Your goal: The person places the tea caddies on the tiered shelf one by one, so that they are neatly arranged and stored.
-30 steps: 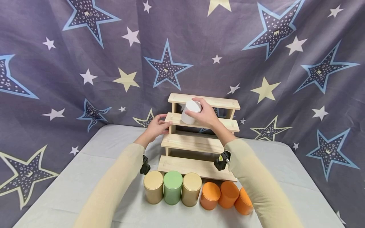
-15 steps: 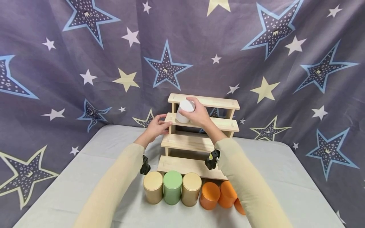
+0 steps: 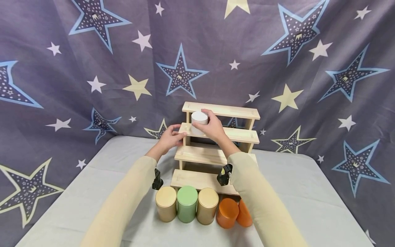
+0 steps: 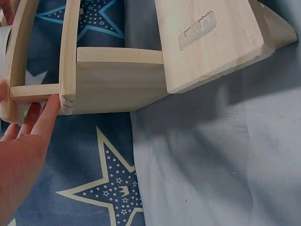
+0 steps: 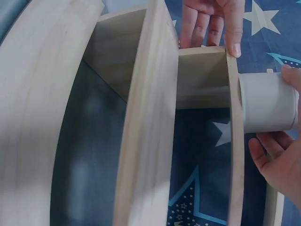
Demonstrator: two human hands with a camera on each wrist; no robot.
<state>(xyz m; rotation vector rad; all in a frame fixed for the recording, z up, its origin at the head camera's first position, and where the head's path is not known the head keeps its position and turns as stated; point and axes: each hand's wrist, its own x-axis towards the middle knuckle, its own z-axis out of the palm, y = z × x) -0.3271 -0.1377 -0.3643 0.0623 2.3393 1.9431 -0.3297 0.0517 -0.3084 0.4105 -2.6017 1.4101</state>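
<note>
A tiered wooden shelf stand [image 3: 197,176] stands at the back of the table. On the left part of its second-highest board is a white lidded canister [image 3: 199,118], upright, its base right at the board in the right wrist view. My right hand [image 3: 214,129] holds this canister from the right, thumb in front and fingers behind. At the same board's left end, my left hand [image 3: 169,137] grips the stand. Its thumb lies on the board, and its fingers [image 4: 46,120] rest against the side panel in the left wrist view.
In front of the stand, from left to right, stand a gold canister [image 3: 166,204], a green canister [image 3: 187,204], another gold canister [image 3: 207,206] and an orange canister [image 3: 227,213]. My right sleeve partly covers a second orange canister [image 3: 243,216]. A star-patterned curtain [image 3: 123,51] hangs behind.
My right hand has moved the white canister leftward along the second-highest board and set it more upright. The right sleeve now hides the rightmost orange canister. My left hand has stayed put.
</note>
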